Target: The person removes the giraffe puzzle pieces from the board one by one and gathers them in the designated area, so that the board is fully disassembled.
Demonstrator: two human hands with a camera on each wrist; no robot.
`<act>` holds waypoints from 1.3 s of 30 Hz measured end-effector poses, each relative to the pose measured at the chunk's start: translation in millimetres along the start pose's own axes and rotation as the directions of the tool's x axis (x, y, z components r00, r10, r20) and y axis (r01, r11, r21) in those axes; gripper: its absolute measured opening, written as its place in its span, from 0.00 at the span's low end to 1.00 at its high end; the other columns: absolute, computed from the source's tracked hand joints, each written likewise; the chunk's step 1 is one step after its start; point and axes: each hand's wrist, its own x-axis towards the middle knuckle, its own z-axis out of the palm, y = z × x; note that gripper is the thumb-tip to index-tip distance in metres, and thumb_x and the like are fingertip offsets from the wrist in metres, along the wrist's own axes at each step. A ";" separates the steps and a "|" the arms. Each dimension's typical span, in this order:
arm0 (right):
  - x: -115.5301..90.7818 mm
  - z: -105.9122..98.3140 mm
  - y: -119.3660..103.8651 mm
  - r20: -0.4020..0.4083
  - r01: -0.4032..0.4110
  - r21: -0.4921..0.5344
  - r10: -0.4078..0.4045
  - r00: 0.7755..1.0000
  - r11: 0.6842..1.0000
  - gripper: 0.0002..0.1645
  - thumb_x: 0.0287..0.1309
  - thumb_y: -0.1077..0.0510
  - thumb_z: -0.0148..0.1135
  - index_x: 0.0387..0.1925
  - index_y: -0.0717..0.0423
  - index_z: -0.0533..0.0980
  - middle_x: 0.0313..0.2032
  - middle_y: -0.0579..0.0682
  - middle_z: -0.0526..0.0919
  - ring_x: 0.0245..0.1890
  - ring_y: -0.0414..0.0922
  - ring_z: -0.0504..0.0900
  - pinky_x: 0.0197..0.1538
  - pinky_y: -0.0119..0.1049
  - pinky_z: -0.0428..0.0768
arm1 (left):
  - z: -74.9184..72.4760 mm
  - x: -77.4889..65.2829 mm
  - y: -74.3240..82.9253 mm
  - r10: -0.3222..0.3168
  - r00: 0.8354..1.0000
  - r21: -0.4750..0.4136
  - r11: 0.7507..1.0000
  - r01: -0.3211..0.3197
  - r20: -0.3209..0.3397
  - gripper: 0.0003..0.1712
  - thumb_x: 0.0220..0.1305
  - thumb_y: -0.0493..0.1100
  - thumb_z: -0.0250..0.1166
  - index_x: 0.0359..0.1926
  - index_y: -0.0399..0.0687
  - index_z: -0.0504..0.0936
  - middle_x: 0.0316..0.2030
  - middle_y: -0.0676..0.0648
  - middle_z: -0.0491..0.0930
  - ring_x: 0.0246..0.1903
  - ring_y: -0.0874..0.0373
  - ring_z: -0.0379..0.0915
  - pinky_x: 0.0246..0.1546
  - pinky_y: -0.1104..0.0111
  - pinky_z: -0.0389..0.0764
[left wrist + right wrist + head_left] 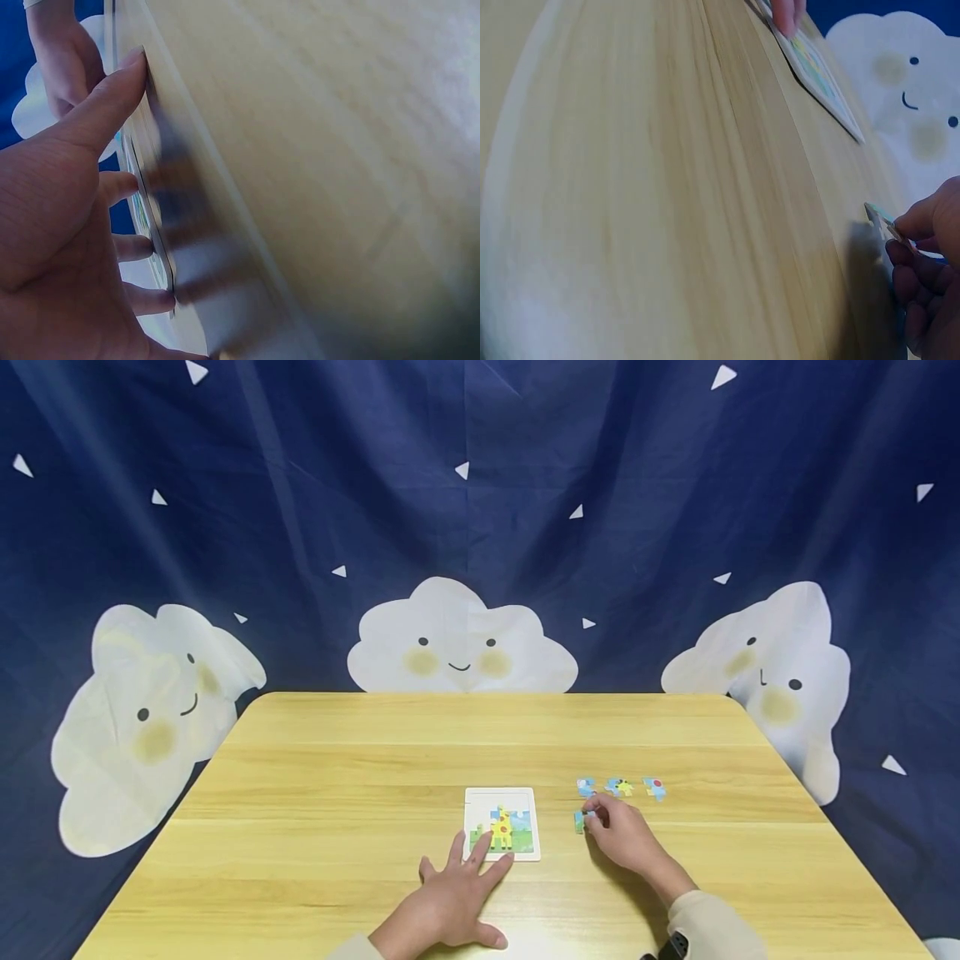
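Note:
A small white-framed puzzle board (480, 806) lies on the table, its lower part filled by a yellow giraffe picture (501, 828) on green and blue. Fingers spread, my left hand (457, 897) rests on the board's near edge; the left wrist view shows its fingertips (139, 247) touching that edge. To the right of the board, my right hand (622, 831) pinches a blue-and-green puzzle piece (579, 822) between thumb and finger. In the right wrist view, a greenish corner of the piece (881, 214) sticks out past the fingers, which hide the rest.
Beyond my right hand, loose puzzle pieces lie in a row: a blue-and-white piece (585, 787), a blue-and-yellow piece (619, 787) and a blue piece with a red spot (655, 788). Behind the wooden table (337, 810) hangs a dark blue cloud-patterned curtain (465, 527).

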 end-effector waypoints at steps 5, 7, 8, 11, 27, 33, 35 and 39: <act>1.8 -6.3 8.7 -0.011 -0.002 -0.029 0.001 1.000 1.000 0.05 0.59 0.63 0.57 0.37 0.57 0.77 0.26 0.45 0.76 0.26 0.40 0.69 0.31 0.33 0.69 | -1.6 -0.7 -0.4 0.004 1.000 -0.001 1.000 -0.004 -0.005 0.55 0.41 0.75 0.63 0.71 0.71 0.54 0.73 0.45 0.48 0.69 0.34 0.43 0.45 0.27 0.60; 2.1 -7.9 12.1 -0.009 0.003 -0.033 -0.003 1.000 0.999 0.04 0.60 0.63 0.58 0.37 0.57 0.77 0.26 0.44 0.75 0.26 0.40 0.69 0.31 0.33 0.69 | -2.1 -1.0 -0.4 0.004 1.000 -0.002 1.000 -0.004 -0.003 0.56 0.41 0.75 0.63 0.71 0.71 0.54 0.73 0.45 0.48 0.69 0.34 0.43 0.45 0.27 0.61; 2.2 -8.9 13.4 -0.006 0.004 -0.033 -0.005 1.000 0.999 0.04 0.60 0.63 0.58 0.37 0.57 0.77 0.25 0.45 0.75 0.26 0.40 0.69 0.30 0.33 0.68 | -2.1 -1.0 -0.4 0.005 1.000 -0.003 1.000 -0.005 -0.003 0.56 0.41 0.75 0.63 0.71 0.71 0.54 0.73 0.45 0.48 0.69 0.34 0.43 0.45 0.27 0.61; 2.0 -10.7 17.0 -0.005 0.008 -0.031 -0.009 1.000 0.999 0.04 0.60 0.62 0.58 0.37 0.57 0.76 0.25 0.45 0.74 0.26 0.40 0.68 0.30 0.32 0.68 | -2.0 -1.2 -0.6 0.005 1.000 -0.007 1.000 -0.005 -0.002 0.55 0.41 0.75 0.63 0.71 0.71 0.54 0.73 0.45 0.47 0.69 0.34 0.43 0.45 0.27 0.60; 2.4 -10.9 17.5 -0.016 0.012 -0.054 -0.013 1.000 0.998 0.08 0.58 0.63 0.61 0.40 0.60 0.77 0.31 0.47 0.76 0.33 0.41 0.73 0.36 0.36 0.73 | -1.3 -1.2 -0.8 0.007 1.000 -0.011 1.000 -0.007 -0.006 0.55 0.41 0.75 0.63 0.71 0.71 0.54 0.73 0.45 0.47 0.69 0.34 0.43 0.46 0.27 0.60; 3.1 -10.9 18.4 -0.019 0.024 -0.066 -0.026 0.999 0.998 0.08 0.57 0.63 0.61 0.40 0.59 0.77 0.31 0.47 0.76 0.32 0.41 0.72 0.36 0.35 0.73 | -2.0 -1.9 -0.2 0.008 1.000 -0.016 1.000 -0.008 -0.005 0.55 0.41 0.75 0.63 0.71 0.71 0.54 0.73 0.45 0.47 0.70 0.34 0.42 0.46 0.27 0.59; 3.5 -11.2 17.8 -0.022 0.028 -0.073 -0.030 0.999 0.997 0.08 0.57 0.63 0.61 0.40 0.60 0.77 0.31 0.46 0.76 0.32 0.41 0.72 0.36 0.35 0.72 | -2.2 -2.2 -0.2 0.008 1.000 -0.016 1.000 -0.008 -0.003 0.55 0.41 0.74 0.63 0.71 0.70 0.54 0.73 0.45 0.47 0.70 0.34 0.42 0.46 0.27 0.59; 4.0 -12.6 13.2 -0.041 0.038 -0.076 -0.041 0.998 0.996 0.09 0.57 0.62 0.62 0.40 0.61 0.77 0.31 0.47 0.75 0.32 0.42 0.70 0.35 0.35 0.71 | -3.0 -2.4 -0.1 0.006 1.000 -0.015 1.000 -0.006 0.001 0.55 0.41 0.75 0.63 0.71 0.70 0.54 0.73 0.45 0.47 0.70 0.34 0.42 0.46 0.27 0.59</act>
